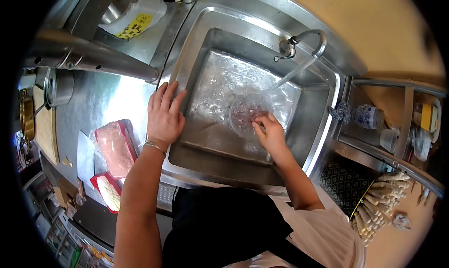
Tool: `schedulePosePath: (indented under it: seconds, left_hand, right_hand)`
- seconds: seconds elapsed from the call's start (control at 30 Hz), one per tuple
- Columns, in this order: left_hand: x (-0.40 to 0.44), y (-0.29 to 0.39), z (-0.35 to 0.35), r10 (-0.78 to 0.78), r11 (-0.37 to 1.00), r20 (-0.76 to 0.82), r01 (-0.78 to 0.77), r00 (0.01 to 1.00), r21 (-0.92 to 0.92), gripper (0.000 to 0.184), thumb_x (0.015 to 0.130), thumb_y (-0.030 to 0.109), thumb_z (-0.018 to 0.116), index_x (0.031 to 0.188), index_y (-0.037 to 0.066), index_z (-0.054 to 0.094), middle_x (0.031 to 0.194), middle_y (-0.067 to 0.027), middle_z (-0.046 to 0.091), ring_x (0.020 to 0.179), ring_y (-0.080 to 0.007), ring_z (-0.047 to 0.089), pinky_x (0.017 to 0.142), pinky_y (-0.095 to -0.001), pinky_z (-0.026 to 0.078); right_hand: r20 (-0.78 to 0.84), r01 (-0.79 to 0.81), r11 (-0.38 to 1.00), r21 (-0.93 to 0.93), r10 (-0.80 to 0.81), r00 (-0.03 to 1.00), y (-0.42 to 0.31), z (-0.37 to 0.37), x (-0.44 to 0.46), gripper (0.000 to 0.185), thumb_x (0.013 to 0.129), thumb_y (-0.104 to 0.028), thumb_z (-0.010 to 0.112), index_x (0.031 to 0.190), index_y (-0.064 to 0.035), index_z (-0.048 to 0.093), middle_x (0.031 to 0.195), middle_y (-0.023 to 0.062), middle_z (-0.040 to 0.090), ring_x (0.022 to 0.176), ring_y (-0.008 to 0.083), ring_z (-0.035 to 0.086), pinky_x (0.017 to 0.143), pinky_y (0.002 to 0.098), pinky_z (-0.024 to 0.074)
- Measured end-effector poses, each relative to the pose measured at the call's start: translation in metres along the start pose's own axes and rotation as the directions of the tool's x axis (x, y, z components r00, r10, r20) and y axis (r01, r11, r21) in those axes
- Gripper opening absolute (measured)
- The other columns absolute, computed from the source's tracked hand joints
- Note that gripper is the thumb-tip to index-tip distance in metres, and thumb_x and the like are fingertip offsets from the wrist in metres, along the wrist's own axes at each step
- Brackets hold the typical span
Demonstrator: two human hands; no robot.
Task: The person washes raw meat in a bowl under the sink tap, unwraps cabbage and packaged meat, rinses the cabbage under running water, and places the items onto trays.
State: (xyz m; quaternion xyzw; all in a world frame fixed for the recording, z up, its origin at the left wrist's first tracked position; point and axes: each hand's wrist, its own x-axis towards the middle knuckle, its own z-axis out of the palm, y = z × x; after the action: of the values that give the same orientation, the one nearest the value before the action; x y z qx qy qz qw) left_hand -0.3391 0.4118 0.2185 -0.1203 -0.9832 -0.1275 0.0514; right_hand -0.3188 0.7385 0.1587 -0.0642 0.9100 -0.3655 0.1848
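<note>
My left hand (pixel 164 112) lies flat with spread fingers on the steel rim at the sink's left side. Inside the steel sink (pixel 210 141), my right hand (pixel 269 133) is at the right edge of a clear round bowl (pixel 238 123), its fingers curled together. Reddish pieces, too blurred to identify, sit in the water in that bowl. Water runs from the curved faucet (pixel 319 46) down toward the bowl. What my right fingers hold, if anything, is hidden.
Packaged pink meat (pixel 114 148) and a red-edged tray (pixel 108 191) lie on the counter at left. A metal pipe (pixel 107 62) crosses the upper left, near a steel pot (pixel 61 88). Shelving (pixel 404 123) holding jars stands at right, above a bundle of pale rods (pixel 379 205).
</note>
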Motion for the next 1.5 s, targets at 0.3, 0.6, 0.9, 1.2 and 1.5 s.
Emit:
schedulePosePath:
  seconds: [0.3, 0.6, 0.9, 1.2, 1.5]
  left_hand:
    - [0.0, 0.0, 0.002, 0.002, 1.0, 0.007, -0.002, 1.0, 0.001, 0.057, 0.066, 0.006, 0.057, 0.122, 0.013, 0.047, 0.134, -0.0099, 0.039, 0.126, -0.0332, 0.032, 0.103, -0.0484, 0.028]
    - [0.0, 0.0, 0.002, -0.011, 1.0, 0.015, 0.011, 1.0, 0.002, 0.057, 0.066, 0.007, 0.057, 0.122, 0.013, 0.047, 0.135, -0.0095, 0.038, 0.127, -0.033, 0.031, 0.103, -0.0486, 0.027]
    - [0.0, 0.001, 0.001, -0.006, 1.0, 0.008, 0.006, 1.0, -0.003, 0.057, 0.066, 0.006, 0.057, 0.122, 0.013, 0.047, 0.134, -0.0098, 0.038, 0.127, -0.033, 0.032, 0.103, -0.0484, 0.027]
    - [0.0, 0.001, 0.002, 0.003, 1.0, -0.003, -0.003, 1.0, 0.008, 0.055, 0.066, 0.006, 0.057, 0.121, 0.012, 0.048, 0.134, -0.0099, 0.039, 0.126, -0.0329, 0.033, 0.103, -0.0477, 0.028]
    - [-0.001, 0.0, 0.002, -0.006, 1.0, 0.001, 0.006, 1.0, 0.001, 0.056, 0.067, 0.006, 0.057, 0.122, 0.013, 0.048, 0.134, -0.0099, 0.039, 0.126, -0.0327, 0.032, 0.103, -0.048, 0.028]
  right_hand:
    - [0.022, -0.278, 0.944, -0.176, 0.287, 0.958, -0.007, 0.054, 0.05, 0.063, 0.071, -0.032, 0.072, 0.126, -0.0135, 0.048, 0.125, 0.0238, 0.045, 0.112, 0.0393, 0.048, 0.089, 0.0424, 0.0428]
    - [0.108, -0.295, 0.948, -0.116, 0.307, 0.945, 0.009, 0.067, 0.053, 0.04, 0.09, -0.039, 0.047, 0.11, -0.0057, 0.057, 0.105, 0.0212, 0.059, 0.099, 0.0357, 0.056, 0.086, 0.0441, 0.0426]
    - [0.017, 0.152, 0.962, -0.226, -0.152, 0.988, -0.015, 0.012, 0.005, 0.019, 0.083, -0.022, 0.058, 0.091, -0.0057, 0.062, 0.094, 0.0141, 0.061, 0.085, 0.0324, 0.059, 0.074, 0.041, 0.0471]
    - [-0.004, -0.007, 0.946, -0.325, 0.007, 1.0, -0.013, 0.004, 0.013, 0.077, 0.068, -0.022, 0.074, 0.135, -0.0149, 0.036, 0.135, 0.0249, 0.035, 0.122, 0.0409, 0.038, 0.098, 0.0392, 0.0387]
    - [0.256, -0.39, 0.921, 0.01, 0.374, 0.891, 0.038, 0.058, 0.059, 0.041, 0.075, -0.028, 0.069, 0.106, -0.0031, 0.06, 0.095, 0.0178, 0.064, 0.093, 0.0314, 0.06, 0.083, 0.0379, 0.0462]
